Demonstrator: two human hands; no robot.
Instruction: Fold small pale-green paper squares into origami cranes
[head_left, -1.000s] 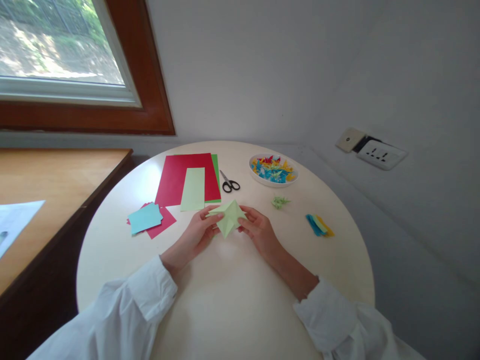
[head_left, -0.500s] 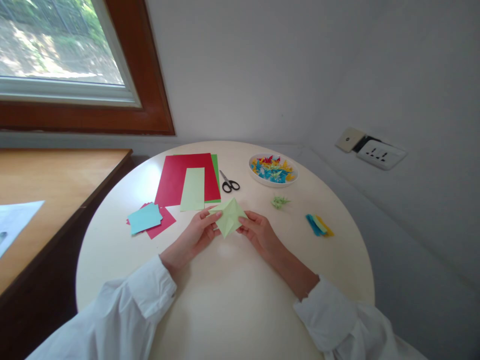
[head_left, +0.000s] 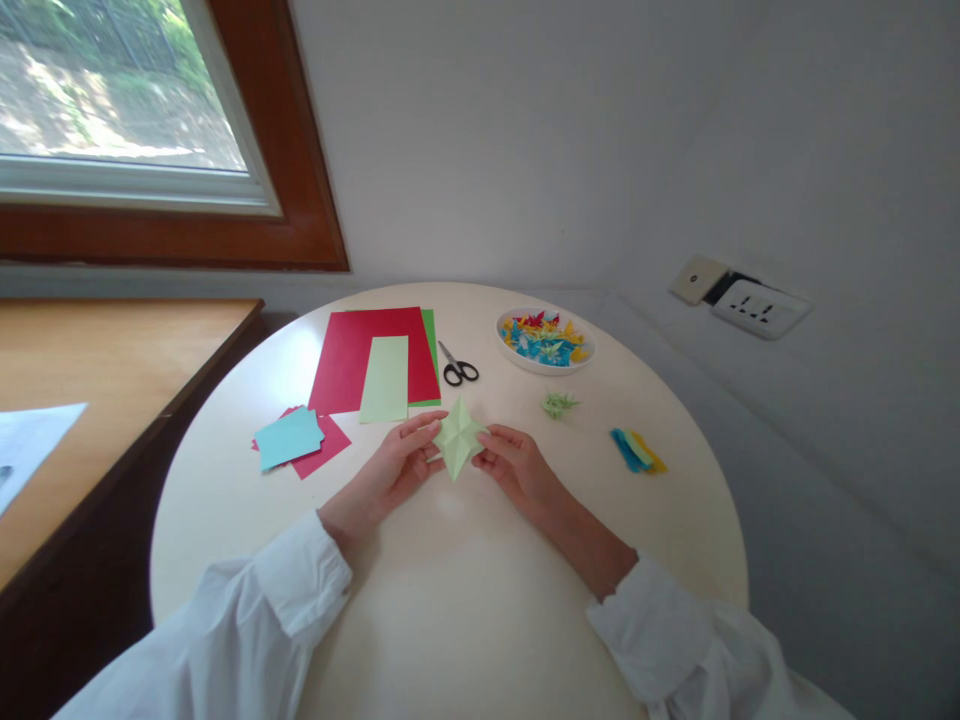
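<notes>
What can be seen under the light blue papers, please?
Red paper sticks out from under the light blue papers, mostly on the right. Whatever they fully cover cannot be seen.

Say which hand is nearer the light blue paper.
Left. The left hand is just right of the light blue paper, not touching it; the right hand is farther right, on the other side of the pale green folded paper.

A: Any lettering legible?
B: None. White sheet (head_left: 41,440) on wooden desk (head_left: 112,350), left edge of view: faint marks, too blurred to make out.
A: Numbers, brands, signs?
B: None readable either, anywhere in view.
</notes>
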